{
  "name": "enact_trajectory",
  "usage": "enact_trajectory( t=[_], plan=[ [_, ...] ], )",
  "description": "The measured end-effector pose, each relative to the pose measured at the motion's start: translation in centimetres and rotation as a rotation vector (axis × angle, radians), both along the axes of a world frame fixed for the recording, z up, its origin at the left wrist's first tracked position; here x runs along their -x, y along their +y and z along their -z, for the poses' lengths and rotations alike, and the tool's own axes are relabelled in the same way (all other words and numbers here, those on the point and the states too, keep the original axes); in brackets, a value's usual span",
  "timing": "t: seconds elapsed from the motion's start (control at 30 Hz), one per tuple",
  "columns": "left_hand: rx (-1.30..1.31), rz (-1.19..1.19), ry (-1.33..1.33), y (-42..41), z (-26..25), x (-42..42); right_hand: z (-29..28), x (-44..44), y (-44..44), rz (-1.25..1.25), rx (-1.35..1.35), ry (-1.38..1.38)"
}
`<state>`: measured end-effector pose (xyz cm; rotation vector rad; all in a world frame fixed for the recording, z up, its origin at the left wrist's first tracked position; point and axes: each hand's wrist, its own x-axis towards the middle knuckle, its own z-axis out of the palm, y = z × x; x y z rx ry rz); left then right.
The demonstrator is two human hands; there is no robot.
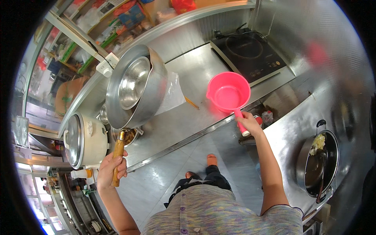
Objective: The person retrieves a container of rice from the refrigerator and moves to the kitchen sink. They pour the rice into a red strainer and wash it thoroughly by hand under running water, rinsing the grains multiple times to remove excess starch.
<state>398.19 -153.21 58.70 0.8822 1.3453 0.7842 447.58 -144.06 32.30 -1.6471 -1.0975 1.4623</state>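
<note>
My left hand (113, 167) grips the wooden handle (118, 152) of a large metal pan (158, 85). The pan is tilted above the left part of the steel counter, and a smaller shiny metal bowl (135, 82) shows inside it. In my right hand (249, 123) is the handle of a pink plastic dipper (229, 94), held over the counter's front edge. The dipper's inside is visible and looks empty. Behind the raised pan, a vessel with brown contents (130, 137) is partly hidden.
A rice cooker (91, 141) stands at the left end of the steel counter (182, 123). Toward the back right lies an induction cooker (249, 55). A plastic bag (171, 97) is beside the pan. To my right stands a pot (302, 167) with dark liquid and a ladle.
</note>
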Motion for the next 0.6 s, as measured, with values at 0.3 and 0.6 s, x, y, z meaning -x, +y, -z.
enact_trajectory(
  t=[0.3,0.6],
  plan=[
    [-0.025,-0.028,0.076,-1.2,-1.0,0.1,-13.7,12.0,3.0,0.04,-0.37,0.223],
    [-0.031,-0.033,-0.004,-1.5,-1.6,-0.1,-13.8,20.2,5.6,-0.053,-0.281,0.88]
  ],
)
